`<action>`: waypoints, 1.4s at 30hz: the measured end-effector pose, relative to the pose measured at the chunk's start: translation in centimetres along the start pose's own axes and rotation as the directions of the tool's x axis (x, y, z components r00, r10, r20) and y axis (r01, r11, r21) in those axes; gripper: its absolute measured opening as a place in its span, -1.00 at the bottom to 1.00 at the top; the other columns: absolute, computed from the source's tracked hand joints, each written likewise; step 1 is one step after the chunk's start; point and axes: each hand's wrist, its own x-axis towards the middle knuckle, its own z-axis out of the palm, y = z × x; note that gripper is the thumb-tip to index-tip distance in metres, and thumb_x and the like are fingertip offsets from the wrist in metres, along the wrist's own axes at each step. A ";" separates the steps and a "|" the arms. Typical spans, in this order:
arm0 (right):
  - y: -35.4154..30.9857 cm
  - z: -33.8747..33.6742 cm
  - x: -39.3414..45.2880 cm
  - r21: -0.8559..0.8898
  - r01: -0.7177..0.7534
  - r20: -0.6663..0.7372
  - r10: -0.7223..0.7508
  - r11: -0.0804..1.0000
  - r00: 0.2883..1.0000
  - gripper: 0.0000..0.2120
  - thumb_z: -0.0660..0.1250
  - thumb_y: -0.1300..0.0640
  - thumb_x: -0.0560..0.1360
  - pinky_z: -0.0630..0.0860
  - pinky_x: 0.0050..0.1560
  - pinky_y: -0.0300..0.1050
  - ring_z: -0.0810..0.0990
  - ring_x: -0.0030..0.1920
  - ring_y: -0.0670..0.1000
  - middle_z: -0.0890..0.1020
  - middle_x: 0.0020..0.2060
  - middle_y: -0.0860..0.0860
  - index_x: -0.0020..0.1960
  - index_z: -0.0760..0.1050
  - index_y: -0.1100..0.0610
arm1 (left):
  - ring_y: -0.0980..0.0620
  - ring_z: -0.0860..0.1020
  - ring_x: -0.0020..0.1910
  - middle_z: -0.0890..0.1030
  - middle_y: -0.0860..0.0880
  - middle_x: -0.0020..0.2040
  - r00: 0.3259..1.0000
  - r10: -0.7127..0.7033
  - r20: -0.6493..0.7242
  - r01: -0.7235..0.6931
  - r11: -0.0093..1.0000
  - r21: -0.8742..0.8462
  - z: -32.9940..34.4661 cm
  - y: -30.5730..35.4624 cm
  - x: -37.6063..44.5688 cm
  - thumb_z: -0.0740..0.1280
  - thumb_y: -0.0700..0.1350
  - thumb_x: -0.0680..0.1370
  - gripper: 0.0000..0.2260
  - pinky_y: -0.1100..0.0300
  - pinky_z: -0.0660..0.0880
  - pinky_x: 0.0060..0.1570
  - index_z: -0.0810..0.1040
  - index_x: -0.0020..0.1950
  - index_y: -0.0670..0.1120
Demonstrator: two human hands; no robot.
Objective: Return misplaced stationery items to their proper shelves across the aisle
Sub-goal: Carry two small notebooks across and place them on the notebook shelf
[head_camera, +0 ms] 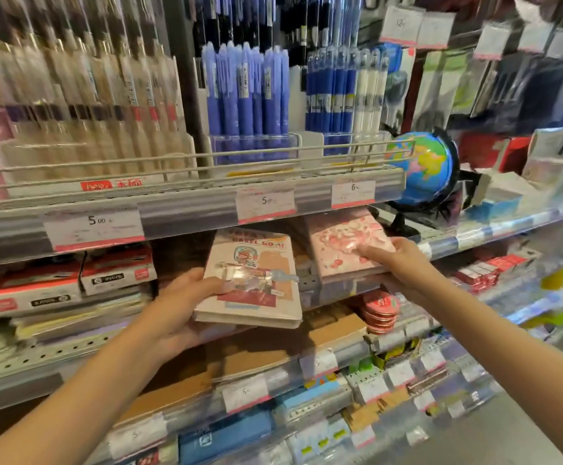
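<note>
My left hand [186, 307] grips a cream notebook [256, 266] with a cartoon cover, holding it by its left edge in front of the middle shelf. My right hand [397, 263] holds a pink floral notebook [344, 243] by its right side, the thumb on the cover. The pink notebook is tilted and reaches under the upper shelf rail [186, 209]. The two notebooks sit side by side, a small gap between them.
Above the rail stand racks of beige pens [82, 95] and blue pens [246, 92]. A globe [421, 169] stands on the shelf to the right. White and red boxes [68, 283] are stacked at the left. Red round tins [381, 310] and brown notebooks [266, 357] lie below.
</note>
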 end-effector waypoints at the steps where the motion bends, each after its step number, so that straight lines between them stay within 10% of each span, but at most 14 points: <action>1: 0.2 -0.3 1.3 0.001 0.001 0.018 -0.001 1.000 1.000 -0.88 0.40 0.20 0.43 0.55 -0.47 -0.26 0.65 -0.39 -0.09 0.68 -0.30 0.05 -0.10 0.53 0.24 | -0.13 0.64 -0.03 0.66 -0.20 0.00 1.000 0.005 -0.026 -0.005 1.000 -0.012 0.3 -0.1 0.1 0.35 -0.25 0.45 -0.74 0.13 0.61 -0.41 0.50 0.12 -0.10; 4: 0.8 -0.7 4.7 0.002 -0.008 0.044 0.007 1.000 0.999 -0.74 0.44 0.17 0.39 0.64 -0.15 -0.10 0.66 -0.14 0.06 0.67 -0.12 0.15 0.01 0.54 0.28 | -0.13 0.62 0.03 0.65 -0.20 0.03 0.993 0.038 -0.112 -0.037 0.999 0.010 1.1 -0.6 0.3 0.36 -0.24 0.45 -0.76 0.06 0.61 -0.29 0.51 0.11 -0.09; 9: 0.8 -0.7 8.5 -0.060 -0.004 0.130 0.012 0.998 0.991 -0.68 0.44 0.15 0.39 0.53 -0.43 -0.31 0.61 -0.21 -0.06 0.63 -0.14 0.09 0.08 0.50 0.25 | -0.09 0.62 -0.04 0.65 -0.16 -0.02 0.980 0.063 -0.191 -0.061 0.998 0.016 2.1 -1.1 0.0 0.34 -0.25 0.47 -0.83 0.15 0.61 -0.38 0.51 0.04 -0.10; 13: -0.2 -0.9 10.7 -0.175 0.141 0.143 -0.117 0.974 0.983 -0.45 0.48 0.16 0.34 0.63 -0.13 -0.09 0.61 0.04 0.06 0.58 0.11 0.09 0.27 0.37 0.17 | -0.12 0.62 -0.03 0.65 -0.18 -0.03 0.972 0.072 -0.222 -0.076 0.997 -0.009 2.6 -1.2 -0.2 0.34 -0.26 0.46 -0.81 -0.03 0.59 -0.15 0.50 0.05 -0.09; 19: -2.3 -2.1 10.3 -0.284 0.293 0.487 -0.126 0.913 0.864 -0.48 0.48 0.35 0.32 0.53 -0.11 -0.47 0.57 0.02 -0.19 0.59 0.04 -0.13 0.18 0.43 0.01 | -0.05 0.62 -0.10 0.65 -0.14 -0.07 0.955 0.087 -0.283 -0.089 0.996 0.005 3.3 -0.9 0.0 0.35 -0.26 0.46 -0.83 0.18 0.60 -0.45 0.50 0.02 -0.09; 24: -1.4 -2.7 11.5 -0.297 0.360 0.387 -0.233 0.884 0.892 -0.46 0.47 0.37 0.32 0.51 -0.18 -0.52 0.58 0.01 -0.13 0.59 -0.01 -0.11 0.24 0.45 0.12 | 0.00 0.60 -0.15 0.63 -0.12 -0.10 0.953 0.085 -0.292 -0.082 0.996 0.022 3.9 -0.7 0.4 0.34 -0.25 0.46 -0.85 0.23 0.57 -0.47 0.49 0.00 -0.10; 29: -0.1 -2.2 12.8 -0.495 0.367 0.237 -0.284 0.788 0.929 -0.53 0.49 0.23 0.33 0.49 0.21 -0.08 0.58 0.13 0.06 0.63 0.10 0.09 0.22 0.51 0.21 | 0.00 0.60 -0.10 0.62 -0.12 -0.06 0.954 0.085 -0.287 -0.080 0.996 0.028 4.4 -0.5 1.1 0.34 -0.24 0.48 -0.88 0.18 0.60 -0.28 0.49 -0.02 -0.10; 32: 0.9 -1.2 12.7 -0.552 0.287 0.097 -0.282 0.783 0.955 -0.58 0.47 0.08 0.36 0.53 0.11 -0.03 0.60 0.08 0.10 0.65 0.06 0.11 0.17 0.52 0.20 | 0.00 0.61 -0.10 0.62 -0.12 -0.05 0.950 0.079 -0.302 -0.078 0.997 0.018 4.7 -0.6 1.4 0.34 -0.24 0.48 -0.86 0.19 0.62 -0.29 0.49 0.00 -0.10; 39: 1.1 -0.9 11.0 -0.940 0.150 0.037 -0.345 0.307 0.938 -0.44 0.24 -0.27 0.42 0.34 0.20 0.08 0.35 0.30 0.22 0.57 0.18 0.17 0.25 0.50 0.08 | -0.01 0.60 -0.10 0.61 -0.14 -0.05 0.945 0.070 -0.320 -0.069 0.998 0.014 5.1 -0.5 1.8 0.35 -0.25 0.47 -0.81 0.16 0.62 -0.23 0.46 0.05 -0.13; 42: 0.6 0.0 9.4 -0.900 0.353 0.188 -0.504 0.255 0.843 -0.39 0.16 -0.29 0.43 0.33 0.24 0.10 0.42 0.24 0.21 0.54 0.19 0.18 0.23 0.49 0.16 | 0.01 0.61 -0.12 0.61 -0.13 -0.07 0.945 0.074 -0.318 -0.076 0.997 0.008 5.5 -0.2 2.4 0.36 -0.24 0.47 -0.76 0.24 0.61 -0.37 0.44 0.11 -0.15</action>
